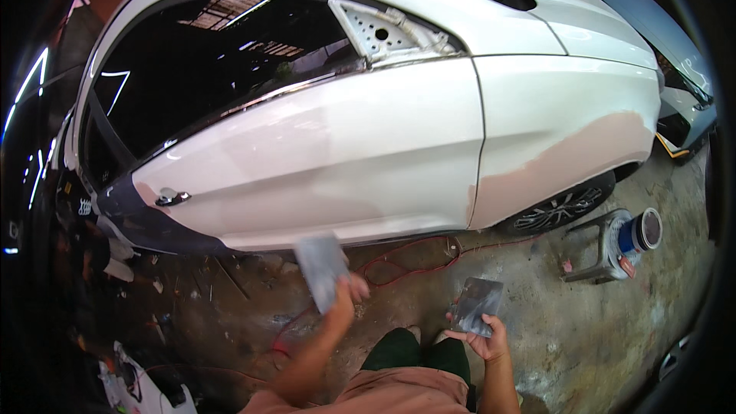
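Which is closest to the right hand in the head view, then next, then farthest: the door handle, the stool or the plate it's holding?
1. Grey plate, held in the right hand.
2. Stool, on the floor to its right.
3. Car door handle, far off to its left.

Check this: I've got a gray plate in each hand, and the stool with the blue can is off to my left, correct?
Not quite: the stool with the blue can is off to your right, as the head view shows. Your left hand does hold a gray plate, and your right hand another gray plate.
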Available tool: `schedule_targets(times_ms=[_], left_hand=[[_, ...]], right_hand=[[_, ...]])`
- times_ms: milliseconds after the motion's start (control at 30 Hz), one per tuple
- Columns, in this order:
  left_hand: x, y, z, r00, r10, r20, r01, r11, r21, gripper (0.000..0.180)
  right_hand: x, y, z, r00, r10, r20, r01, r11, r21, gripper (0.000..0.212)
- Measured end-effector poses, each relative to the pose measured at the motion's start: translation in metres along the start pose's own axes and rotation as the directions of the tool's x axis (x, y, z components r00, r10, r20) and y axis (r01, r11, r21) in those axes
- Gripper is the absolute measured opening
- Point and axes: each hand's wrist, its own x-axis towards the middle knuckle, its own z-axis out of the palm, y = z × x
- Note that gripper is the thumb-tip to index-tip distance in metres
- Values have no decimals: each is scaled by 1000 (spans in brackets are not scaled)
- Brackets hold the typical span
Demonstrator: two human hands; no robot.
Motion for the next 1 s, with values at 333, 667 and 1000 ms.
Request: schedule_targets(times_ms=[333, 667, 1000], left_hand=[[254, 172, -80, 237, 841, -486, -798, 453, 396, 63], [320, 141, -43, 56, 944, -324, -683, 273, 678, 63], [356, 176, -57, -139, 978, -155, -553, 54, 832, 66]], right_hand=[[134, 123, -223, 958, -32, -284, -105, 886, -452, 32], [209, 186, -392, 974, -117, -193, -18, 813, -582, 26], [183, 143, -356, 919, -394, -31, 377, 898, -225, 40]])
